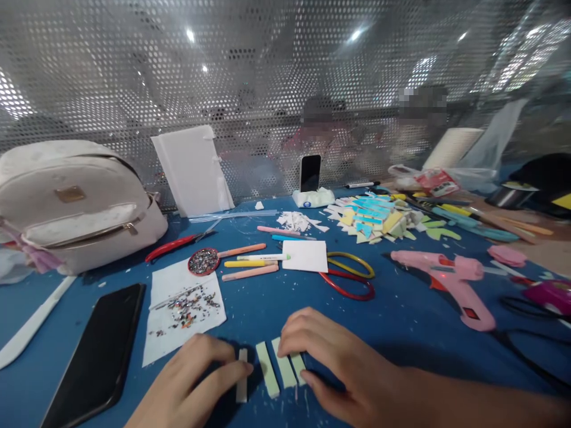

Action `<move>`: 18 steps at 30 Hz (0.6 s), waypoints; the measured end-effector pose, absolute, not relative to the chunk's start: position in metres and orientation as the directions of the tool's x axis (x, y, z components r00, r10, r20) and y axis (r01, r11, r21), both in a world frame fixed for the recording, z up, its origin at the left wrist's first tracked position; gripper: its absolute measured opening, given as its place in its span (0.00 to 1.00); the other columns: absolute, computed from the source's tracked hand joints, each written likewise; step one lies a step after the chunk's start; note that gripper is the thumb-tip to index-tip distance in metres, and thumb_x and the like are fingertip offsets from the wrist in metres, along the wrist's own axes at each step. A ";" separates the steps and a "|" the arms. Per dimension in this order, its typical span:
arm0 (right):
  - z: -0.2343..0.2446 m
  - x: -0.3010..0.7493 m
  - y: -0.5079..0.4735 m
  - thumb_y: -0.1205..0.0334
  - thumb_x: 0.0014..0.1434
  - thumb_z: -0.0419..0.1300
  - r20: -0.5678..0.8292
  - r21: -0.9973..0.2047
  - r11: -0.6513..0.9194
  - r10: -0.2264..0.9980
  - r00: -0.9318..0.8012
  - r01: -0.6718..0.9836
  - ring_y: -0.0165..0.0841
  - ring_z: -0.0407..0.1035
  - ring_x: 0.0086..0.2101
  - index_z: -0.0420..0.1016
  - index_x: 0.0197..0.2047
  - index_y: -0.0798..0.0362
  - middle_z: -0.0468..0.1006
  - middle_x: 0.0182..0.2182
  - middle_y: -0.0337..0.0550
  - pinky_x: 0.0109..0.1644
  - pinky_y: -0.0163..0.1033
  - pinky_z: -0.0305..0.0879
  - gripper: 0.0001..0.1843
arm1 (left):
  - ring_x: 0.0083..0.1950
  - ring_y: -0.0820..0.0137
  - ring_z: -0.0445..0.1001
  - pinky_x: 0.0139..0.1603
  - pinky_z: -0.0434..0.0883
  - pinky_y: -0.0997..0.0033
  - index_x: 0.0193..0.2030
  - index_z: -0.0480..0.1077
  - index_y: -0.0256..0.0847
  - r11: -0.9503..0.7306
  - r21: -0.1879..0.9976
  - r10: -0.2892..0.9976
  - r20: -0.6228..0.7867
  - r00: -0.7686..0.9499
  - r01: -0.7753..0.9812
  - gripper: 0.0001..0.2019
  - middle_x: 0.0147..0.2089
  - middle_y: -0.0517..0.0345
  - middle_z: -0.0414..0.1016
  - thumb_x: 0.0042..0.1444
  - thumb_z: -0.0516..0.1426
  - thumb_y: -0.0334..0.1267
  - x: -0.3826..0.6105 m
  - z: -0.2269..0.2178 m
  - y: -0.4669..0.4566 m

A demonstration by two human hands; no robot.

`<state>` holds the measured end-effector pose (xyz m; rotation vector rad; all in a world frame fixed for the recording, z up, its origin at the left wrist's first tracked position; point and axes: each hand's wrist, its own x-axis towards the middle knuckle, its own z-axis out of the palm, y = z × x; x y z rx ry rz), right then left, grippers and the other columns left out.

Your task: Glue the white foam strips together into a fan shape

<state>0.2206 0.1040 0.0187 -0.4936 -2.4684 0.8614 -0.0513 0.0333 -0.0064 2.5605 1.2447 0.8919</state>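
Note:
My left hand [198, 380] is closed at the lower middle, thumb and fingers on a narrow greyish-white strip [241, 389] on the blue table. To its right, a pale green strip [267, 368] lies loose between my hands. My right hand [336, 365] curls over two more pale green strips: its fingertips touch the top of the middle strip [285, 371], while its thumb rests by the rightmost strip [298, 365]. All the strips lie flat, roughly side by side. Part of the rightmost one is hidden under my hand.
A black phone [96, 351], a white sheet with glitter bits [187, 309] and a beige backpack [84, 208] are at left. Markers [250, 272], scissors [357, 285] and a white card [306, 255] lie ahead. A pink glue gun [450, 276] and foam scraps [375, 217] sit right.

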 end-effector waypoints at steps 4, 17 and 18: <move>0.016 0.222 0.104 0.76 0.59 0.52 0.350 -0.675 0.720 0.507 -0.788 0.163 0.36 0.64 0.49 0.65 0.55 0.52 0.73 0.48 0.46 0.57 0.44 0.63 0.21 | 0.43 0.71 0.70 0.45 0.68 0.76 0.54 0.68 0.45 -0.643 0.370 0.757 0.441 0.482 0.671 0.13 0.44 0.53 0.70 0.73 0.44 0.37 -0.054 -0.007 0.036; 0.015 0.226 0.100 0.78 0.63 0.49 0.522 -0.685 0.728 0.501 -0.691 0.011 0.32 0.66 0.41 0.64 0.54 0.51 0.72 0.41 0.44 0.47 0.39 0.67 0.20 | 0.46 0.71 0.71 0.49 0.70 0.77 0.56 0.67 0.44 -0.630 0.419 0.774 0.402 0.489 0.653 0.11 0.48 0.53 0.70 0.70 0.50 0.31 -0.059 -0.012 0.038; 0.015 0.226 0.100 0.79 0.62 0.49 0.528 -0.684 0.729 0.490 -0.694 -0.005 0.31 0.66 0.39 0.65 0.53 0.51 0.72 0.39 0.44 0.44 0.38 0.67 0.20 | 0.47 0.71 0.71 0.50 0.69 0.77 0.56 0.66 0.45 -0.621 0.438 0.783 0.394 0.482 0.650 0.11 0.48 0.53 0.70 0.70 0.51 0.31 -0.059 -0.011 0.038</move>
